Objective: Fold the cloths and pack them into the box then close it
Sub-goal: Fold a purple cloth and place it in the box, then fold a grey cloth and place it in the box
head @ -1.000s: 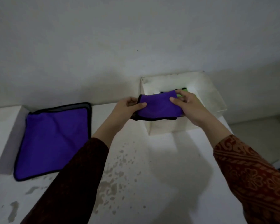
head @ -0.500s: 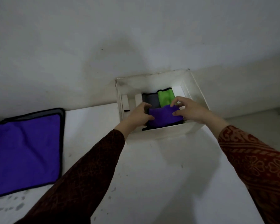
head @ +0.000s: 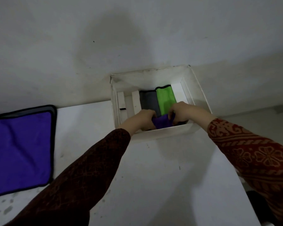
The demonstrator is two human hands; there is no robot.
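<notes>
An open white box (head: 201,95) stands at the table's far edge, against the wall. Inside it a folded grey cloth (head: 148,101) and a folded green cloth (head: 165,99) stand side by side. Both my hands are down in the box's near side. My left hand (head: 144,119) and my right hand (head: 182,112) grip a folded purple cloth (head: 162,123) between them, low against the near wall and mostly hidden by my fingers. A flat purple cloth (head: 20,149) with black edging lies unfolded at the left, on top of a grey one.
The white table (head: 162,168) runs from the cloths on the left to its right edge, where the floor drops away. A pale wall rises just behind the box. White card strips (head: 121,100) stand in the box's left part.
The purple folded cloth went from above the box rim down into the near side of the box, with both hands following it in. The view shifted towards the box.
</notes>
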